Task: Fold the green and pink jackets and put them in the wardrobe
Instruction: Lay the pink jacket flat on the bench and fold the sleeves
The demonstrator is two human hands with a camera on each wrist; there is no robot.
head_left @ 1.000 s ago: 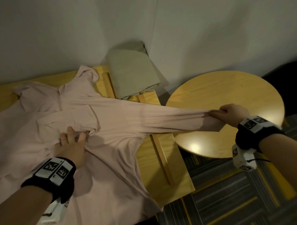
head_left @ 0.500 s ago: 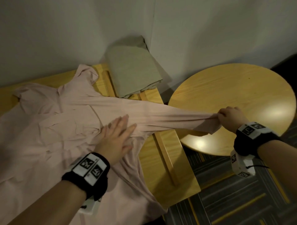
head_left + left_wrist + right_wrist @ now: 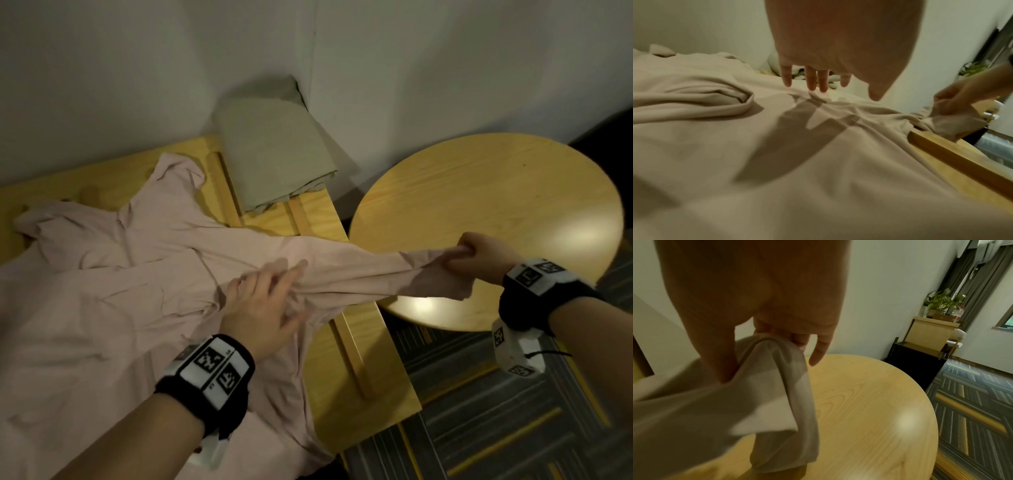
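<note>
On a pale wooden bench (image 3: 359,383) set against a white wall, a pink jacket (image 3: 102,308) lies spread across the left and near part, its hem spilling over the near edge. The bench's right edge sits just beside a round wooden table (image 3: 496,205), with striped carpet (image 3: 513,428) open on the near right. A folded green jacket (image 3: 274,154) rests at the far end of the bench, against the wall corner. The left hand (image 3: 260,305) lies flat on the pink jacket where the sleeve meets the body, fingers straight and spread. The right hand (image 3: 479,257) grips the sleeve cuff (image 3: 445,284) in curled fingers, holding it above the round table's near-left rim. Half a second earlier the left hand pressed the cloth slightly further left; a second ago it bunched fabric near the jacket's middle, and the right hand held the same cuff throughout. The sleeve runs left to right, drawn out from body to cuff. The jacket's collar points toward the far wall, its long axis running far to near.
</note>
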